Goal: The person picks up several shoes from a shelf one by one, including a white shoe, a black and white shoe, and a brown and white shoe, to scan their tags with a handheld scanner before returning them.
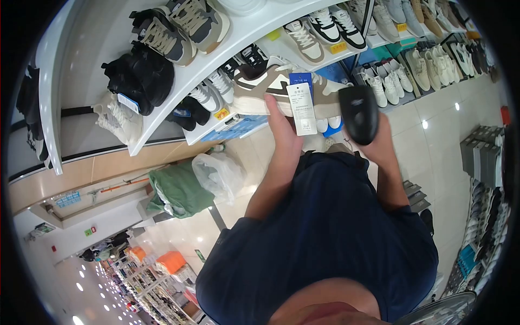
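Note:
A brown and white sneaker (260,89) is held in my left hand (285,130), whose fingers reach behind the hanging tags. A white paper tag (303,109) with small print hangs in front of the shoe, over a blue tag (301,80). In my right hand (382,142) is a black handheld scanner (359,115), upright beside the toe of the sneaker. Most of my right fingers are hidden behind the scanner.
Curved white shelves (238,40) carry several pairs of shoes ahead. Black shoes (142,76) stand at the left. A green bag (179,189) and a clear plastic bag (219,174) lie at lower left. Grey boxes (479,154) are stacked at the right.

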Demonstrator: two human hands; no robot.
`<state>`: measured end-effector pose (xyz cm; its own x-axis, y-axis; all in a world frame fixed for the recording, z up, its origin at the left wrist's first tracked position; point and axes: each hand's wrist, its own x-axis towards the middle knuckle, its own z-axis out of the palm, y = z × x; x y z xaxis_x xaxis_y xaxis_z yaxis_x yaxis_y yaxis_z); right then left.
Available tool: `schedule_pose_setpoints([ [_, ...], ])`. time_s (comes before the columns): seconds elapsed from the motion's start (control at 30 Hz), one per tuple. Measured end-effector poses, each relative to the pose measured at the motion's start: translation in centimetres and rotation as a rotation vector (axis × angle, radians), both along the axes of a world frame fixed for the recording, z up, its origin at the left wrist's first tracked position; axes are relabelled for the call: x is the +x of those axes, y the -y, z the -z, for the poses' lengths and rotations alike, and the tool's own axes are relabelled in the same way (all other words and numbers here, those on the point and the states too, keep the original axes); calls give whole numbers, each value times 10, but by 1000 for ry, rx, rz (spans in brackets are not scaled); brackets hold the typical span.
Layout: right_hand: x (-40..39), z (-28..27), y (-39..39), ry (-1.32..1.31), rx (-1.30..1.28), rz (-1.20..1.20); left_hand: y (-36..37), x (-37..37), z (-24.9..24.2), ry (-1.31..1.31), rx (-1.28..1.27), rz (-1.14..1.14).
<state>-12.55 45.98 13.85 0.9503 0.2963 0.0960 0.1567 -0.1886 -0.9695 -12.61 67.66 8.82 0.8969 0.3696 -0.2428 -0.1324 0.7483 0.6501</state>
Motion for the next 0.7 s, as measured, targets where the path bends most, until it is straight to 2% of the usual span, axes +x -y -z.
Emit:
schedule_pose_setpoints([
  [0.13, 20, 25, 10, 42, 26, 271, -5, -1, 4, -13, -76, 21],
  [0.23, 35, 45, 20, -89, -68, 310, -17, -5, 18, -3, -106, 118],
  [0.3, 39, 59, 23, -378, 28, 174, -28, -11, 44, 30, -110, 193],
  [0.33, 38, 70, 24, -378, 27, 173, -30, -11, 46, 60, -114, 271],
  [0.37, 35, 84, 25, -525, 131, 120, -28, -13, 48, -77, -13, 250],
  [0.4, 32, 97, 24, -672, 235, 68, -23, -12, 43, -78, -14, 252],
  [0.47, 25, 106, 18, -741, 452, -53, -14, -10, 35, -119, -110, 298],
  [0.53, 19, 102, 11, -795, 574, -115, -15, -6, 56, -54, -170, 357],
  [0.67, 19, 100, 3, -705, 535, -147, -18, 8, 69, -147, -148, 321],
  [0.7, 20, 100, 1, -682, 485, -133, -21, 11, 65, -190, -65, 320],
])
